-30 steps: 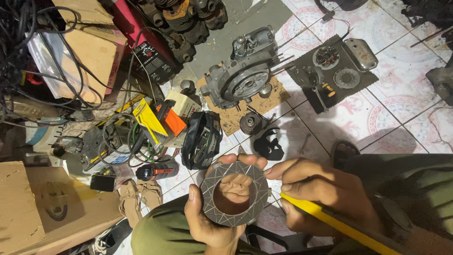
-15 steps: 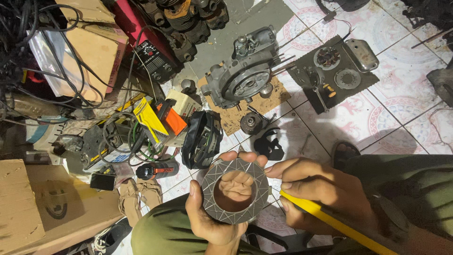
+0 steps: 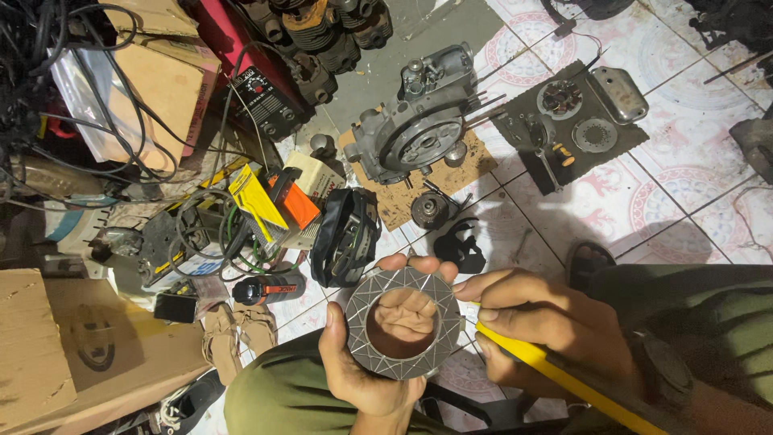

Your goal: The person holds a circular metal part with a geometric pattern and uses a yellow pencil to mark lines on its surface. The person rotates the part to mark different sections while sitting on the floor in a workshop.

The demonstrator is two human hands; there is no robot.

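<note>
Grey ring (image 3: 403, 324) scored with crossing lines, a star-like pattern all the way round. Yellow tool (image 3: 564, 377) beside it. Olive-green trousers (image 3: 282, 395) below. The floor (image 3: 628, 201) is white tile with pinkish-red round motifs. Silver-grey engine case (image 3: 415, 133) on brown cardboard (image 3: 475, 157). Yellow and orange packets (image 3: 274, 201) left.

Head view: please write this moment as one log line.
left hand: holds grey ring disc | right hand: grips yellow tool, touches disc

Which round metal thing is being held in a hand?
The grey grooved ring in the left hand; the other round parts, like the small disc, lie on the floor.
</note>
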